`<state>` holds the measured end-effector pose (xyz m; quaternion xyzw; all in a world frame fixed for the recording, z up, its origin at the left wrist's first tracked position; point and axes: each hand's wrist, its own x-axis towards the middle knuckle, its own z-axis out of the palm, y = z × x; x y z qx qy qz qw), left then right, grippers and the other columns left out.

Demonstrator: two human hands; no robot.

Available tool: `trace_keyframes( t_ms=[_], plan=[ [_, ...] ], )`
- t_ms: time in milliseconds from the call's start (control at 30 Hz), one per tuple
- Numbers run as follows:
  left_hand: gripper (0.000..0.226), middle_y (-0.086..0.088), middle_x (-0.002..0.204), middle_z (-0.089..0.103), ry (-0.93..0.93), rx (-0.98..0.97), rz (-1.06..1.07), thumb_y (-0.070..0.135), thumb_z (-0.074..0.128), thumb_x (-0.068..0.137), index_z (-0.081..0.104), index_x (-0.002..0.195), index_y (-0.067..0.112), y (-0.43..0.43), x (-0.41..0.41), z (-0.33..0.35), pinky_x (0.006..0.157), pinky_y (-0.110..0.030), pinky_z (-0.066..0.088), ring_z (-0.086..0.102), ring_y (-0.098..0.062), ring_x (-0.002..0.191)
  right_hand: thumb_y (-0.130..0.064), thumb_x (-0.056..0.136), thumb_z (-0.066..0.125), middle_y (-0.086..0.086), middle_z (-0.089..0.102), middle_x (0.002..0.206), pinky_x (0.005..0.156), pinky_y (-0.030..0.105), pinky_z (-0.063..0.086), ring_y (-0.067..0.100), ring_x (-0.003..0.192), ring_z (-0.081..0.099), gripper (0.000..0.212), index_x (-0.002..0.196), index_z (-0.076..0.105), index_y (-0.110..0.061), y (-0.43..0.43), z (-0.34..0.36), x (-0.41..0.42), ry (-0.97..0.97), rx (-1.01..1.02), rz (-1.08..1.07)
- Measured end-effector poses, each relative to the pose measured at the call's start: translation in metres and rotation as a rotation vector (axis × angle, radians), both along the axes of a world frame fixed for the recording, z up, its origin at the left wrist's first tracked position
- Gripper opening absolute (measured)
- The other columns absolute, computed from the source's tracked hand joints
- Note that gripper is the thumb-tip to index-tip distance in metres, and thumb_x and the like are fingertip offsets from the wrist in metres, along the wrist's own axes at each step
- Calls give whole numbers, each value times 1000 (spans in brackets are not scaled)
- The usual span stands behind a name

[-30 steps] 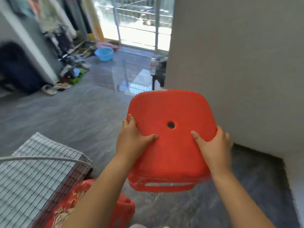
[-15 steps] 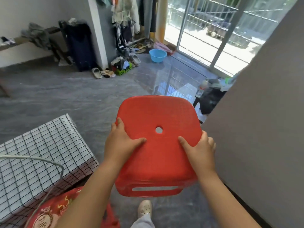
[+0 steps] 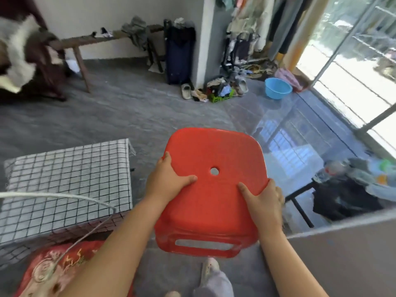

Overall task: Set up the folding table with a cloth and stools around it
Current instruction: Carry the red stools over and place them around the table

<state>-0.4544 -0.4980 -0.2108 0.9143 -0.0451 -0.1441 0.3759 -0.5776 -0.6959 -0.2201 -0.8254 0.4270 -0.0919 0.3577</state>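
Observation:
I carry a red plastic stool (image 3: 214,196) in front of me, seat up, with a round hole in its middle. My left hand (image 3: 166,181) grips the seat's left edge, thumb lying on top. My right hand (image 3: 264,200) grips the right edge the same way. To the left stands the table covered with a white cloth checked in black (image 3: 64,181). A second red stool with a patterned cushion (image 3: 53,273) sits low at the left, beside the table.
A grey wall corner (image 3: 342,254) rises at the lower right. A small black table heaped with things (image 3: 347,196) stands to the right. A blue basin (image 3: 277,88), shoes and clothes lie by the window. A wooden bench (image 3: 96,40) lines the far wall. My foot (image 3: 209,269) is below the stool.
My view has swung left, away from the grey wall, so more of the room and the checked table shows. Both hands keep the same hold on the stool.

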Motion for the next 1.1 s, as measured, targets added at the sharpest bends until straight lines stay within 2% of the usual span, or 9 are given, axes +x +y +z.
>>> trace_keyframes(
  t_ms=[133,267,367,433,533,633,833,1000,1100],
  plan=[
    [113,-7,151,36,22,-15,126,52,81,64,20,151,13,-9,34,-11,107,-34,35,39,-22,135,-54,75,68,20,46,128,103,51,35,37,127,34,76,127,42,-5,-30,-15,63,22,29,128],
    [106,-3,149,40,69,-56,229,48,80,67,23,150,13,-7,71,-28,104,-28,33,41,-19,133,-51,80,64,22,51,122,100,48,36,40,121,42,65,120,47,-3,-44,-31,128,66,25,258],
    [101,-1,148,41,124,-81,279,44,79,71,23,150,12,3,98,-45,93,-19,31,43,-17,131,-52,82,62,21,51,122,98,49,37,39,120,42,63,118,47,-3,-43,-48,171,107,69,309],
    [99,-2,148,41,168,-94,290,43,78,73,24,150,12,9,120,-63,91,-18,30,43,-16,130,-52,83,61,20,53,122,96,49,38,39,119,44,62,119,48,-3,-42,-65,202,151,92,337],
    [96,-1,152,34,264,-104,300,42,76,75,23,150,13,21,157,-98,99,-22,32,40,-15,133,-52,85,58,12,60,111,82,42,45,36,105,55,57,115,52,-5,-40,-97,248,237,152,364],
    [98,2,155,27,330,-73,304,47,74,74,21,151,16,29,193,-143,105,-27,31,36,-16,136,-48,89,55,13,62,106,75,37,42,31,90,56,50,111,53,-3,-35,-138,292,336,189,408],
    [93,7,158,19,414,-51,309,48,70,79,19,151,20,43,264,-232,106,-30,31,32,-16,138,-43,88,59,11,61,112,81,39,43,34,104,58,49,117,52,-5,-24,-228,363,433,253,447],
    [89,5,159,13,490,-50,323,47,68,81,18,151,23,53,307,-311,109,-30,27,26,-17,141,-38,86,63,8,58,101,75,35,40,29,95,57,40,107,53,-5,-16,-307,406,501,301,472],
    [89,4,160,8,532,-34,343,49,66,82,16,151,24,55,326,-357,112,-32,23,22,-18,143,-34,88,63,5,57,107,79,34,40,28,100,56,44,119,50,-5,-12,-350,424,506,325,481]
  ],
)
